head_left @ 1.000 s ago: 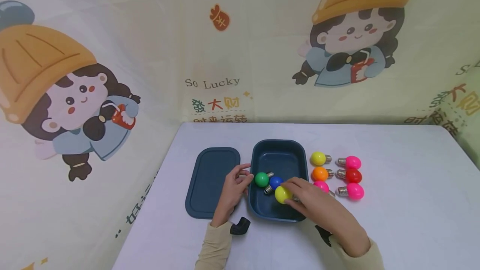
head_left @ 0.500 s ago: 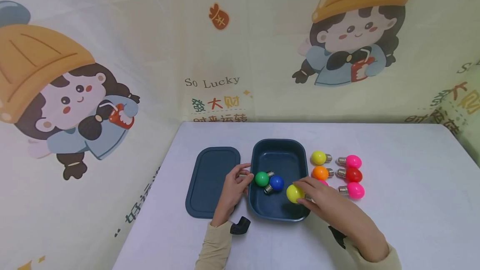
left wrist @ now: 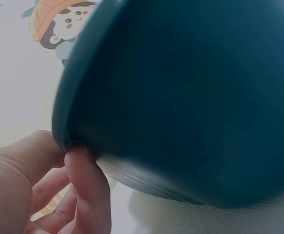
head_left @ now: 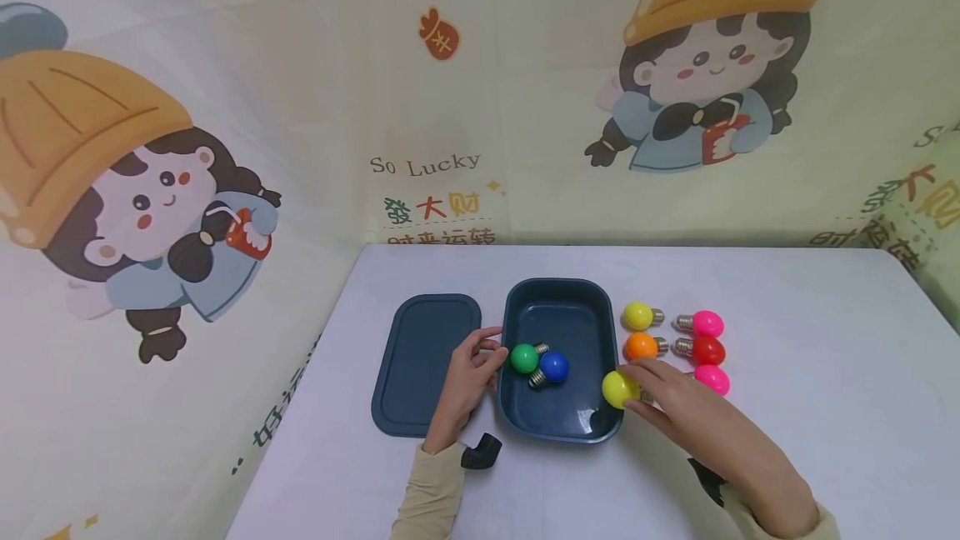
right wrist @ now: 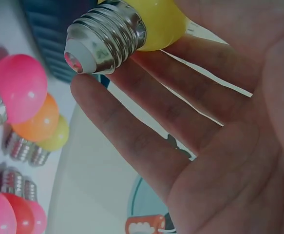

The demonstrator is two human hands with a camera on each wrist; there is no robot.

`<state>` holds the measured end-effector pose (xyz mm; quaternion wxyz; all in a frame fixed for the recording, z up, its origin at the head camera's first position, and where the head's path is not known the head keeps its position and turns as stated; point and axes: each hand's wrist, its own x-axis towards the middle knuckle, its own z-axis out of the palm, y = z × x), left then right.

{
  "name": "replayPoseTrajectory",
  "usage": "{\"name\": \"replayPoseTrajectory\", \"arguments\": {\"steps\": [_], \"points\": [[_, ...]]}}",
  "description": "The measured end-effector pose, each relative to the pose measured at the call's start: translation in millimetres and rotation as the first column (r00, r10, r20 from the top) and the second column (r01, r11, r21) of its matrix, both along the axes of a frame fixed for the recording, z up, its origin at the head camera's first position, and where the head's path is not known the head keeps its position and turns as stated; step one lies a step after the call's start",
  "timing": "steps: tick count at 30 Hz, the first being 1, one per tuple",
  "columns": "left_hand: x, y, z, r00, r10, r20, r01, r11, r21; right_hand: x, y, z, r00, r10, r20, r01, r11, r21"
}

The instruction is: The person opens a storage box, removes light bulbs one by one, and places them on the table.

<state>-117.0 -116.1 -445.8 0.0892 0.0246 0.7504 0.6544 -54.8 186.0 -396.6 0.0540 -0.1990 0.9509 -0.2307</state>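
Observation:
My right hand (head_left: pixel 667 394) pinches a yellow light bulb (head_left: pixel 620 390) above the right rim of the dark blue box (head_left: pixel 558 290). In the right wrist view the metal screw base (right wrist: pixel 103 41) of that bulb points towards the palm side. Inside the box lie a green bulb (head_left: pixel 524 358) and a blue bulb (head_left: pixel 554 367), near its left side. My left hand (head_left: pixel 468 373) is at the box's left edge. Its thumb and a finger (left wrist: pixel 88 185) pinch the rim in the left wrist view.
A flat dark blue lid (head_left: pixel 426 365) lies left of the box. Right of it, bulbs lie in two columns: yellow (head_left: pixel 637 316) and orange (head_left: pixel 641 347), then pink (head_left: pixel 707 323), red (head_left: pixel 708 350) and another pink (head_left: pixel 712 379). One more pink bulb (right wrist: pixel 20 87) shows in the right wrist view.
My right hand has moved to the right with the yellow bulb, from over the box's inside to its right rim. The left hand, green bulb and blue bulb stay in place.

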Motion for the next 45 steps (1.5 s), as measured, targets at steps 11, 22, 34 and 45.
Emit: {"name": "replayPoseTrajectory", "arguments": {"steps": [11, 22, 34, 45], "points": [[-0.7, 0, 0.4, 1.0, 0.004, 0.002, -0.004, 1.0, -0.009, 5.7, 13, -1.9, 0.995, 0.012, -0.096, -0.011, 1.0, 0.011], [-2.5, 0, 0.5, 1.0, -0.001, 0.008, 0.001, 1.0, 0.005, 1.9, 21, -18.2, 0.999, 0.013, -0.033, -0.011, 0.998, 0.063], [-2.6, 0, 1.1, 1.0, 0.003, 0.008, -0.003, 1.0, 0.001, -4.6, 23, -35.6, 0.999, -0.001, 0.045, -0.003, 0.996, 0.093], [-2.8, 0, -2.0, 1.0, 0.001, 0.002, -0.001, 1.0, 0.007, -7.1, 23, -43.9, 0.998, -0.017, 0.053, 0.011, 0.993, 0.114]]}}
